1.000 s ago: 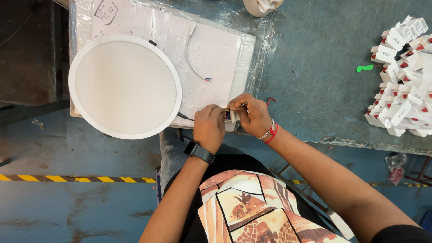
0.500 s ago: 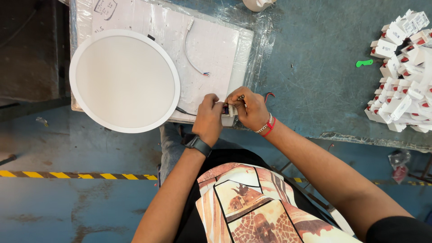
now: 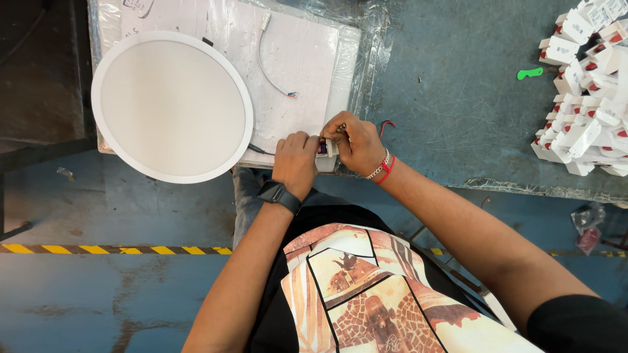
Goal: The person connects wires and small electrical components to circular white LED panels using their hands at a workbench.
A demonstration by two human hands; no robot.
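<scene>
My left hand (image 3: 296, 160) and my right hand (image 3: 356, 144) meet at the middle of the frame, at the near edge of the bench (image 3: 451, 117). Between them I pinch a small white driver box (image 3: 325, 148), a little plastic block with a dark and red spot on its face. My left fingers curl closed around its left end; my right fingers close on its right end and on something thin at the top, too small to make out. A thin dark wire (image 3: 258, 150) runs from the box leftward toward the round white panel light (image 3: 172, 106), which fills the upper left of the frame: a flat, smooth disc with a matte pale centre and a raised white rim, overhanging the bench edge.

The light lies on a white sheet (image 3: 301, 59) wrapped in crinkled clear plastic. On that sheet, above my hands, lies a loose curved grey cable (image 3: 265, 62) with a white plug at one end and bare coloured tips at the other. A short red wire (image 3: 387, 124) lies just right of my right hand.

The bench top is worn blue-grey metal, scuffed and mottled. At the far right edge sits a loose pile of small white boxes (image 3: 585, 98) with red marks, not held in any container. A small green plastic piece (image 3: 530, 73) lies just left of the pile. I wear a black watch (image 3: 280, 195) on my left wrist and a silver chain with a red band (image 3: 381, 168) on my right.
</scene>
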